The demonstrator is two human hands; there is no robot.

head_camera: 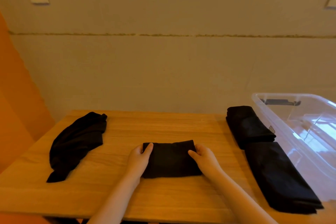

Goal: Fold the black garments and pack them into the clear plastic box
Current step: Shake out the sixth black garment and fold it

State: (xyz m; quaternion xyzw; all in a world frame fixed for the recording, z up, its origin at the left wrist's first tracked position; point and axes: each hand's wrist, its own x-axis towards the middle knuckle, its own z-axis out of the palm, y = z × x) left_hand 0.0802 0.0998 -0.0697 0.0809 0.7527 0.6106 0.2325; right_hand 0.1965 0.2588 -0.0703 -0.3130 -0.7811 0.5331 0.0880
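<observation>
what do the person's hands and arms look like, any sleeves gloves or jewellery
Both forearms come up from the bottom edge bare, with no sleeve in view. The left hand and the right hand wear no gloves, and no ring, watch or bracelet shows on the fingers or wrists. The picture is too soft to make out nails or finer marks.

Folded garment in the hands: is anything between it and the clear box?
Yes. Two folded black garments, far and near, lie on the table along the box's left wall, across the path from the garment.
</observation>
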